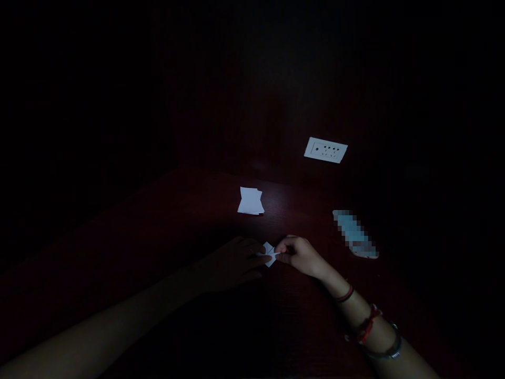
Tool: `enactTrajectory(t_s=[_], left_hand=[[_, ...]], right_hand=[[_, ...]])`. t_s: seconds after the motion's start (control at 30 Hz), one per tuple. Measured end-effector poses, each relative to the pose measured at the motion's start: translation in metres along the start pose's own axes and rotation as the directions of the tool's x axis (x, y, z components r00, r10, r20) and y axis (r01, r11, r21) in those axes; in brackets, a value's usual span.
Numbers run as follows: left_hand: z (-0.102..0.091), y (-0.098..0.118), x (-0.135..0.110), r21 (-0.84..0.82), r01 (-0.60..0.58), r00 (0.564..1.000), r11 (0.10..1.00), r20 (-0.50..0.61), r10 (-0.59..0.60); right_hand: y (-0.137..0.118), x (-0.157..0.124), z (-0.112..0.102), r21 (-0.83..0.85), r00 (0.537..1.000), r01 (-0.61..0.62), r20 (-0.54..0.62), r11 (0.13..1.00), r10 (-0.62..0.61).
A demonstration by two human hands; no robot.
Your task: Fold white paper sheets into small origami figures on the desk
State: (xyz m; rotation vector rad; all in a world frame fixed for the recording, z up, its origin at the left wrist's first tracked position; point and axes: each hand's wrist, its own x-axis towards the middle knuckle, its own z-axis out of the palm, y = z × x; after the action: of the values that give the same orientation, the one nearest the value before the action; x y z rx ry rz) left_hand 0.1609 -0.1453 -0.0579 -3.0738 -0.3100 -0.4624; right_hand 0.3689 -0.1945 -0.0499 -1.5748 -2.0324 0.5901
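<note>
A small folded white paper [269,262] lies low over the dark red table, with crease lines and pointed corners showing. On its left side, my left hand [235,264] is in deep shadow, its fingertips holding the paper's edge. My right hand [302,256] pinches the right corner between thumb and curled fingers. Parts of the paper are hidden under the fingertips of both hands. Just beyond them sits a small stack of white paper sheets [251,201], its edges uneven.
A phone [355,234], blurred out by pixelation, rests on the table [189,210] to the right. On the dark panel behind, a white power socket plate [325,150] is mounted. Bracelets circle my right wrist and forearm. Most of the surroundings are too dark to make out.
</note>
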Motion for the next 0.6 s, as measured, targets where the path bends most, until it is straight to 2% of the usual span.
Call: enactTrajectory(t_s=[0.13,0.2,0.4,0.6], left_hand=[[0.004,-0.002,0.000,-0.007,0.004,1.000,1.000,-0.006,-0.004],[0.005,-0.002,0.000,-0.015,0.000,1.000,1.000,-0.009,0.000],[0.004,-0.004,-0.002,-0.051,-0.039,0.998,0.998,-0.051,0.036],[0.003,-0.003,-0.003,-0.055,-0.016,0.999,0.998,-0.035,0.014]], right_hand=[[0.002,0.001,0.002,0.025,0.998,-0.067,-0.008,0.997,0.068],[0.001,-0.001,0.002,0.023,0.998,-0.055,-0.014,0.998,0.055],[-0.010,-0.011,0.000,-0.092,0.985,0.134,-0.099,0.987,-0.143],[-0.015,-0.017,-0.002,-0.175,0.966,0.241,-0.050,0.955,-0.253]])
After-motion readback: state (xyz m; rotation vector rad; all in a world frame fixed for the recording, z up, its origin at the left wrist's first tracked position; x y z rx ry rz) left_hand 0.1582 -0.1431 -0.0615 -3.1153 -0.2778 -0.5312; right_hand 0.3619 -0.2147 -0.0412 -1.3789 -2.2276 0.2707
